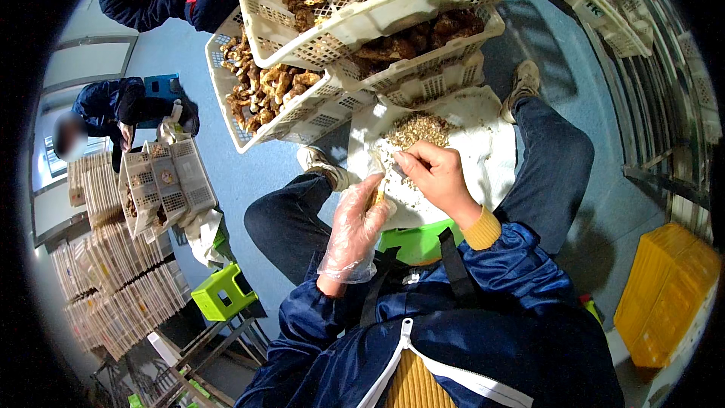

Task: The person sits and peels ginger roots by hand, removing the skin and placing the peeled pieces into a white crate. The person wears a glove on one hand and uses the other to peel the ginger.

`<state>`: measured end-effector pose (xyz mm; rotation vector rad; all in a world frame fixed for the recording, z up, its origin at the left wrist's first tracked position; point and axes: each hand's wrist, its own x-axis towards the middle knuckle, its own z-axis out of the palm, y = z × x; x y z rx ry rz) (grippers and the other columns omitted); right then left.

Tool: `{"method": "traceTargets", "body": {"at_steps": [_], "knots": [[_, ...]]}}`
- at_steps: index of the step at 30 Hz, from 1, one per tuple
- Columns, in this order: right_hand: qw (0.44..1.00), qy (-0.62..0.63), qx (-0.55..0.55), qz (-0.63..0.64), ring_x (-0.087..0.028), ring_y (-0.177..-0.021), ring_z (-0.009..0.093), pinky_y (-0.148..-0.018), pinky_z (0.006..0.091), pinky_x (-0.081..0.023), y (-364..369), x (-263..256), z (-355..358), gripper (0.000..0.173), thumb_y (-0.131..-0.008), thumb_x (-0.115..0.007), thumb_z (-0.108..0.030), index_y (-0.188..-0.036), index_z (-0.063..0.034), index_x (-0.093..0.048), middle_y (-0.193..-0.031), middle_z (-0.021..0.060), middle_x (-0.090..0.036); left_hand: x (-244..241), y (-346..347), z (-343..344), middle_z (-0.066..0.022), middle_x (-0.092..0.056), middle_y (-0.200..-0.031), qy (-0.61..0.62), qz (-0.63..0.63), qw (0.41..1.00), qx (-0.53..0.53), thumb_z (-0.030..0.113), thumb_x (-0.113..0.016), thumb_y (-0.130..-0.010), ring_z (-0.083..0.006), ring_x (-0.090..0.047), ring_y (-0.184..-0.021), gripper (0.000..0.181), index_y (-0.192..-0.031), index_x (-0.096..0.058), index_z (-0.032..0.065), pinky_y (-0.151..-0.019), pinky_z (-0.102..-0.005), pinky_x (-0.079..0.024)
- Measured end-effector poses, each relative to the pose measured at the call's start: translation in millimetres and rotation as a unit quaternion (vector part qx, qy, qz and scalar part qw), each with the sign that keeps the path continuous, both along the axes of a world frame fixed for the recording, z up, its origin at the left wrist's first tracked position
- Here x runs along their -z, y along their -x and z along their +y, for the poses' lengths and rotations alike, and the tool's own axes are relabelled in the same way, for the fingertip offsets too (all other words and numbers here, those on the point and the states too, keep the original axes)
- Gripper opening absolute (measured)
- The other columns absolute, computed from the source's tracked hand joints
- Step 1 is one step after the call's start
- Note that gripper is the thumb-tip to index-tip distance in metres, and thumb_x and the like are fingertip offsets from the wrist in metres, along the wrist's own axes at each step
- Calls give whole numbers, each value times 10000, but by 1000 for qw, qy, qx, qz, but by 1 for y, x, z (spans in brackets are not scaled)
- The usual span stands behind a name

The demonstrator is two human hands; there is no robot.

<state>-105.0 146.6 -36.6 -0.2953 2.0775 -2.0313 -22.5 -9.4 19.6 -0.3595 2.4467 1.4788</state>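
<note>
My left hand (354, 221) wears a clear plastic glove and holds a slim, pale brown mushroom (378, 195), mostly covered by the fingers. Bare and curled, my right hand (439, 175) is close to its right, thumb against the bent index finger. Whether something small is pinched there cannot be made out. Below both hands, a white sheet (484, 150) lies between my legs, bearing a heap of brown and whitish trimmings (419, 129). Past the sheet, brown mushrooms (280, 88) fill a white plastic crate (241, 139) on the left.
A higher crate (391, 22) of mushrooms overhangs another crate (439, 65) with darker contents. A green stool (225, 293) and a seated person (107, 105) beside crates (192, 173) are left. On the right are a metal rack (628, 107) and a yellow bin (662, 294).
</note>
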Motion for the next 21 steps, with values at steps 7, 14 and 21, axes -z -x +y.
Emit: {"method": "traceTargets", "body": {"at_steps": [7, 14, 21], "knots": [[999, -28, 29, 14, -420, -565, 33, -495, 227, -357, -1, 6, -2, 202, -900, -667, -100, -735, -7, -598, -590, -26, -500, 9, -2, 3, -101, -605, -974, -295, -108, 931, -187, 160, -539, -919, -191, -576, -819, 415, -1287, -505, -29, -760, -275, -470], [999, 29, -4, 30, -463, -502, 94, -471, 294, -389, -6, 4, -8, 207, -870, -699, -131, -725, -15, -607, -561, 63, -516, 5, 6, 6, -63, -581, -834, -468, -154, 834, -248, 211, -505, -946, -128, -500, -635, 359, -1234, -487, -2, -586, -246, -416], [999, -12, -3, 43, -557, -497, 204, -485, 328, -430, -3, -3, -3, 170, -839, -717, -126, -742, -18, -627, -598, 113, -568, 4, 8, 6, -54, -580, -829, -436, -178, 845, -254, 234, -503, -955, -119, -497, -638, 384, -1251, -488, -10, -572, -234, -410]]}}
